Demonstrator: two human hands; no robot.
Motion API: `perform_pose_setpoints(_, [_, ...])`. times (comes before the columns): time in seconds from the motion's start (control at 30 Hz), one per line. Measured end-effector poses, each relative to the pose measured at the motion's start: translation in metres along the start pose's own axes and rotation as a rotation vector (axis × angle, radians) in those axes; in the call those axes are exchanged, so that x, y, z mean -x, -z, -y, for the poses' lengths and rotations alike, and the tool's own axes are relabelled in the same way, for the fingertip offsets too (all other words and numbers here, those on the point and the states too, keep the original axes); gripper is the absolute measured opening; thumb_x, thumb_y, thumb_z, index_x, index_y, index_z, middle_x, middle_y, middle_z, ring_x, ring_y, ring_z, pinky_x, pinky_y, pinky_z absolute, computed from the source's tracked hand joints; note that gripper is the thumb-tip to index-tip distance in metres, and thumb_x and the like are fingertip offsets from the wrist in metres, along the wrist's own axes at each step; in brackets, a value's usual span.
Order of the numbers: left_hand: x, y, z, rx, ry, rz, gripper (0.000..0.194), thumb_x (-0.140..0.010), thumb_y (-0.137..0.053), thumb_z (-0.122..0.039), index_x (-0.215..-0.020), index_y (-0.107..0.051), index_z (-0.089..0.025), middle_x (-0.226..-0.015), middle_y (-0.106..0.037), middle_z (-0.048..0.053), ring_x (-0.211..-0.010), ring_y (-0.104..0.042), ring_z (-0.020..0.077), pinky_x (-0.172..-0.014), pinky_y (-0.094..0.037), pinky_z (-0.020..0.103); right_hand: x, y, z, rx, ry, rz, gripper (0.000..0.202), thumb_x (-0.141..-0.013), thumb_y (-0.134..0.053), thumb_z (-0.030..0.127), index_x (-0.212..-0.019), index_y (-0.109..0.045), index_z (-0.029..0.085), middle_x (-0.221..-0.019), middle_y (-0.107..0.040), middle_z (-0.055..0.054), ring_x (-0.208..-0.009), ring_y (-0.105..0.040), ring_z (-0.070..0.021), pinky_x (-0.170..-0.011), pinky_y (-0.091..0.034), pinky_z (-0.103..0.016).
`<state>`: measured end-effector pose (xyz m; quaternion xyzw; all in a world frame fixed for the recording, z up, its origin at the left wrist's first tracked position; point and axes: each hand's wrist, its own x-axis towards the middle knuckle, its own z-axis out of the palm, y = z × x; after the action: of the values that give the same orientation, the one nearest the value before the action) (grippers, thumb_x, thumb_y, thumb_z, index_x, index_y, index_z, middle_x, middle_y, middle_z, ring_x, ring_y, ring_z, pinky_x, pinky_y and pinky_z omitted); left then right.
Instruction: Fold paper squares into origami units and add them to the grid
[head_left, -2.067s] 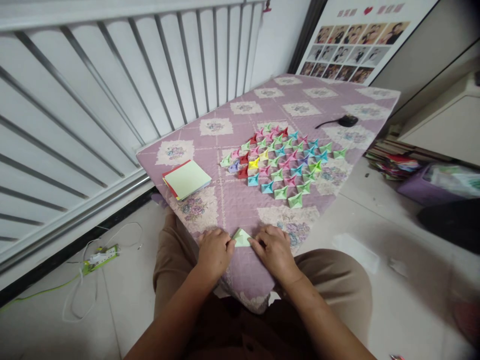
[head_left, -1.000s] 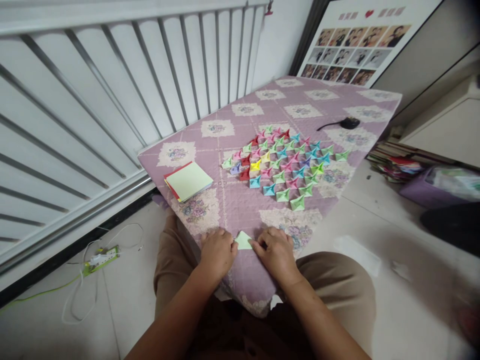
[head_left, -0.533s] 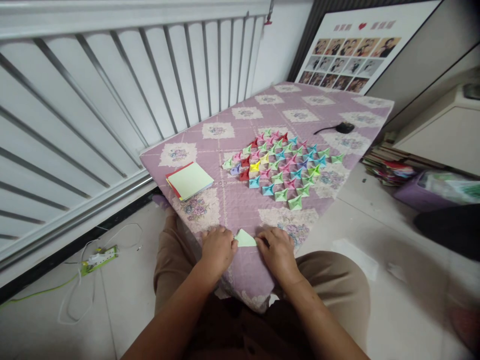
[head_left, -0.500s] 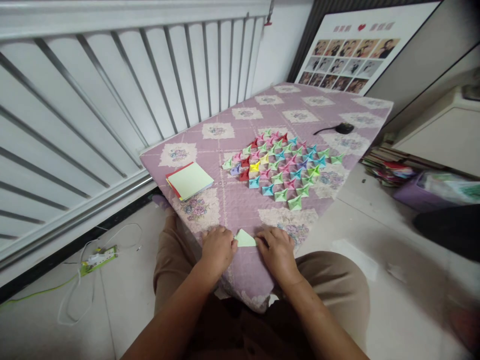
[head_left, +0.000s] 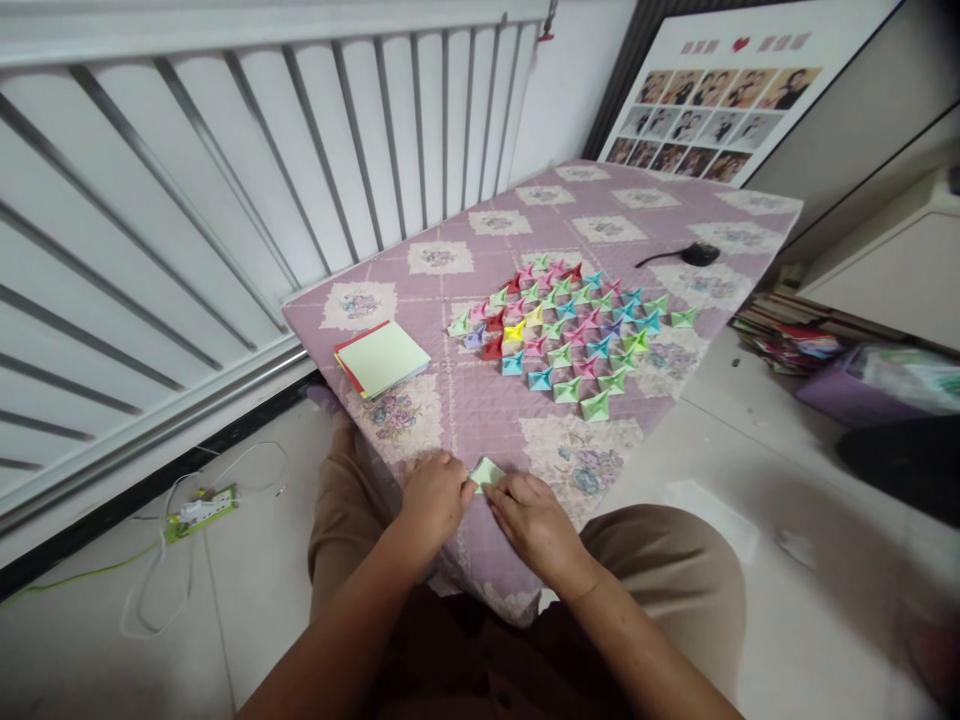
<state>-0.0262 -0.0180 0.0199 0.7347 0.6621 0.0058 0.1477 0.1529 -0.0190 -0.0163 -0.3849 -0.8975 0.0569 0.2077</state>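
Note:
A small folded piece of pale green paper [head_left: 488,471] lies on the cloth near the table's front corner. My left hand [head_left: 436,500] has its fingers curled and pinches the paper's left corner. From the right, my right hand [head_left: 536,525] presses its fingertips on the paper's lower right part, hiding that edge. Beyond my hands stand several folded paper pieces [head_left: 559,336] in rows, coloured green, pink, blue, red and yellow. To the left lies a stack of square paper sheets [head_left: 384,357], pale green on top with red showing at the edge.
A purple flowered cloth [head_left: 480,400] covers the table. A black object with a cord [head_left: 699,254] lies at the far right. The white radiator [head_left: 225,170] runs along the left side. On the floor sits a power strip [head_left: 202,511] with cables. A photo board [head_left: 705,120] leans behind.
My right hand has moved left, from the paper's right corner onto its lower right part. The paper's right side is now folded over. My left hand stays about where it was.

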Motion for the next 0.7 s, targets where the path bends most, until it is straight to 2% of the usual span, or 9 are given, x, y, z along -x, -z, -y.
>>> perform_pose_setpoints(0.13, [0.0,0.003,0.006,0.015,-0.001,0.022,0.015,-0.087,-0.055,-0.035,-0.086,-0.061,-0.021,-0.096,-0.062,0.004,-0.096,-0.055,0.0225,-0.081,-0.035,0.037,0.002,0.004,-0.001,-0.01,0.005,0.04,0.03,-0.091,-0.051,0.023,-0.119,-0.061,0.021,-0.094,-0.061,-0.007,-0.086,-0.052,-0.0186,-0.077,-0.042,-0.034])
perform_pose_setpoints(0.3, [0.003,0.0,0.012,0.051,-0.039,-0.017,0.013,-0.088,-0.056,-0.035,-0.088,-0.059,-0.022,-0.094,-0.061,0.002,-0.096,-0.054,0.0212,-0.082,-0.035,0.037,-0.001,0.008,0.002,0.015,-0.017,0.08,0.033,-0.089,-0.055,0.027,-0.121,-0.06,0.027,-0.094,-0.06,-0.007,-0.089,-0.05,-0.0209,-0.077,-0.041,-0.036])
perform_pose_setpoints(0.43, [0.008,-0.007,0.012,-0.001,-0.196,-0.052,0.018,-0.094,-0.045,-0.031,-0.097,-0.061,-0.024,-0.105,-0.06,0.003,-0.101,-0.05,0.0207,-0.089,-0.033,0.037,-0.003,0.01,0.003,0.015,-0.035,0.1,0.035,-0.087,-0.057,0.027,-0.122,-0.06,0.028,-0.094,-0.06,-0.006,-0.089,-0.05,-0.0217,-0.077,-0.04,-0.036])
perform_pose_setpoints(0.53, [0.016,-0.013,0.01,-0.077,-0.328,-0.034,0.025,-0.097,-0.037,-0.028,-0.104,-0.061,-0.024,-0.107,-0.061,0.003,-0.1,-0.05,0.0202,-0.088,-0.034,0.036,-0.003,0.01,0.003,0.013,-0.038,0.098,0.036,-0.087,-0.058,0.026,-0.123,-0.06,0.028,-0.094,-0.06,-0.007,-0.09,-0.049,-0.0224,-0.078,-0.04,-0.036])
perform_pose_setpoints(0.7, [0.027,-0.023,0.012,-0.132,-0.338,-0.049,0.029,-0.098,-0.037,-0.027,-0.121,-0.055,-0.025,-0.115,-0.06,0.004,-0.103,-0.05,0.0203,-0.088,-0.036,0.036,0.0,0.01,0.002,0.01,-0.006,0.061,0.035,-0.089,-0.055,0.025,-0.123,-0.059,0.024,-0.095,-0.061,-0.007,-0.09,-0.05,-0.022,-0.08,-0.041,-0.036])
